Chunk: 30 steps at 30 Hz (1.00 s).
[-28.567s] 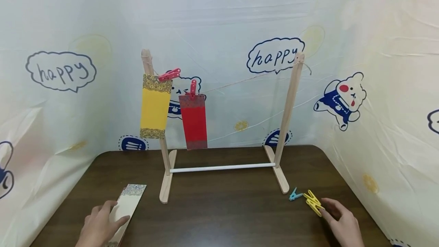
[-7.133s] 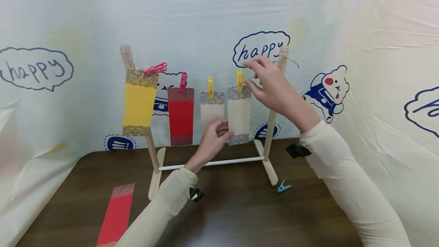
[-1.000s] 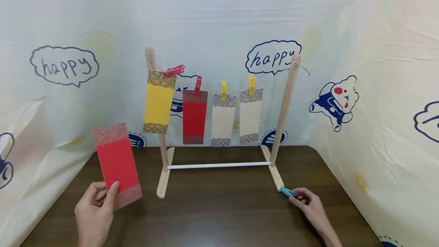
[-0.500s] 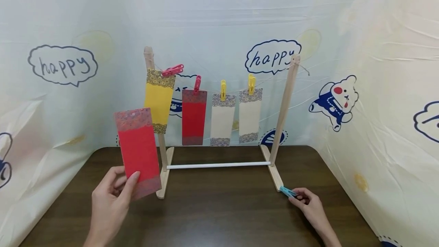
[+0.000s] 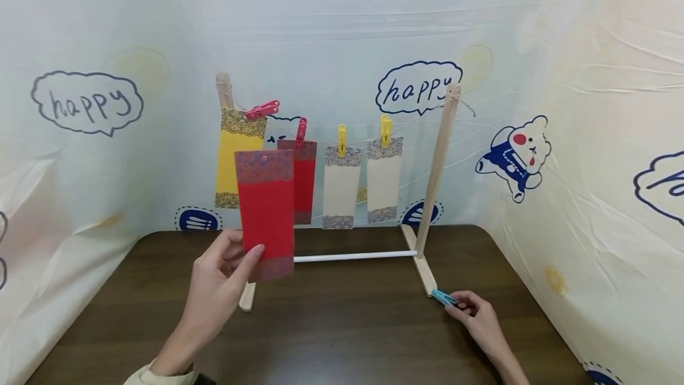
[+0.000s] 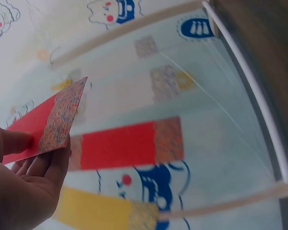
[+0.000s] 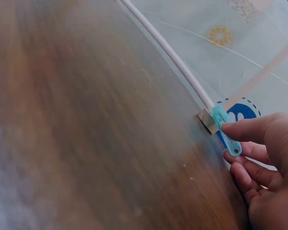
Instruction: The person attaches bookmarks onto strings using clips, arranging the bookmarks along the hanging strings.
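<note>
My left hand [image 5: 216,281] pinches a red card [image 5: 265,212] with patterned ends near its lower edge, thumb in front and fingers behind. The card is upright and overlaps the left part of the rack in the head view. At the right, my right hand [image 5: 481,319] pinches a light blue clothespin [image 5: 443,297] between thumb and fingers, beside the rack's right foot [image 5: 426,275]. On the string hang a yellow card [image 5: 230,156], another red card [image 5: 306,186] and two white cards [image 5: 342,189], held by pink clothespins [image 5: 301,131] and yellow clothespins [image 5: 342,140].
The wooden rack has a right post [image 5: 439,165], a left post [image 5: 224,91] and a white crossbar [image 5: 355,256] low between them. It stands on a dark brown table [image 5: 342,325]. A printed curtain [image 5: 320,34] surrounds the table's back and sides.
Over the last second my left hand has carried the red card rightward and up, in front of the rack. Earlier, two white cards were hung with yellow clothespins. The right hand stays nearly still.
</note>
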{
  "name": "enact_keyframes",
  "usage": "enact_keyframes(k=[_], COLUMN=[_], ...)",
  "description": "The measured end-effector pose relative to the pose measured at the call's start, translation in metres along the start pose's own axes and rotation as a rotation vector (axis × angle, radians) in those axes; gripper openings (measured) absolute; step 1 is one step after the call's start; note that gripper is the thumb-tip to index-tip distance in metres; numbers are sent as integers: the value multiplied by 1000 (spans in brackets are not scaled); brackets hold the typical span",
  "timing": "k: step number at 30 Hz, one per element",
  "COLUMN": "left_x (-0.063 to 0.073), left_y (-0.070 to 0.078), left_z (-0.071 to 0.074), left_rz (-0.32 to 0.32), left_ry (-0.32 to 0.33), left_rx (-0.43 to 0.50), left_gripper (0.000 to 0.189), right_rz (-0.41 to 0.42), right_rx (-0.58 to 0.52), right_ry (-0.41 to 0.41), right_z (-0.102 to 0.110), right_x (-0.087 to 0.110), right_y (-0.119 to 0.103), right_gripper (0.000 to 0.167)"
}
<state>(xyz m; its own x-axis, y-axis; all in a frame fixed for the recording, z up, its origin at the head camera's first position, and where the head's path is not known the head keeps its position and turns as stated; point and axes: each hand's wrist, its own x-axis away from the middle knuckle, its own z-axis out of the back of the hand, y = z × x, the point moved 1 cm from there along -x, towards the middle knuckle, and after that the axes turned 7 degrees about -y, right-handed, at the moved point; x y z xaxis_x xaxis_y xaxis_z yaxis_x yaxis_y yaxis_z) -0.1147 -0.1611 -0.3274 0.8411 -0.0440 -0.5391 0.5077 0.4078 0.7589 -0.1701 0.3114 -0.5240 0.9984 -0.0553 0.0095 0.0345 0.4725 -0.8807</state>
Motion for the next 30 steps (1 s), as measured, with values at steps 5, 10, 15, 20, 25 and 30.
enact_keyframes(k=[5, 10, 15, 20, 25, 30], left_x=[-16, -30, -41, -52, -60, -64], left_y=[6, 8, 9, 13, 15, 14], left_z=[-20, -39, -57, -76, -95, -115], left_rz=[-52, -58, -61, -73, -77, -74], left_ry=[-52, -105, -141, -184, -230, -255], left_rx=[26, 40, 63, 103, 155, 194], left_gripper=[16, 17, 19, 17, 16, 15], right_rz=[-15, -6, 54, 151, 279, 376], right_rx=[3, -3, 64, 166, 199, 214], right_ry=[-13, -14, 6, 28, 41, 63], right_z=[-1, 1, 17, 43, 65, 81], right_x=[-1, 2, 3, 5, 8, 15], right_y=[0, -3, -18, -48, -87, -124], right_gripper=[33, 30, 27, 27, 26, 25])
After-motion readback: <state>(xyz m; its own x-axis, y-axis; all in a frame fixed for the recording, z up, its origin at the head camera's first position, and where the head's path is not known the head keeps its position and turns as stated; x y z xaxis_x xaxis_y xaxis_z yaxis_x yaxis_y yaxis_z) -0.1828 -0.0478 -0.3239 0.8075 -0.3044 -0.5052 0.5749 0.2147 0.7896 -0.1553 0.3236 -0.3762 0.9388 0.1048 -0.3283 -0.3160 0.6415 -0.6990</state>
